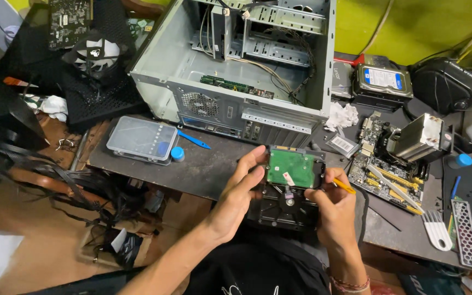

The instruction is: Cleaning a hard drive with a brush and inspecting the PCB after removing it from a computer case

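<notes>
Hard drive is sitting underside-up between both hands, held over the near edge of the dark desk, just in front of the open PC case. Green circuit board is facing the camera, covering the far half of the drive.

Left hand is cupping the drive's left edge, fingers wrapped and closed on it, thumb lying along the side. Right hand is bracing the right edge and at the same time pinching a yellow-handled screwdriver; the tool is angling away from the drive, tip not on any screw that I can see. So both hands are closed: left on the drive, right on drive and tool together.

My read: work is sitting at the board-screw stage, with the drive being positioned and inspected, not driven yet. Can't tell if any screws are already out; too small. Next move is probably calling for the left hand clamping the drive steady, the right freeing up from the edge and bringing the tip down square onto a board screw.

Nearby: clear plastic parts box and blue pry tool to the left, motherboard with heatsink to the right, a second hard drive well apart at the back.
</notes>
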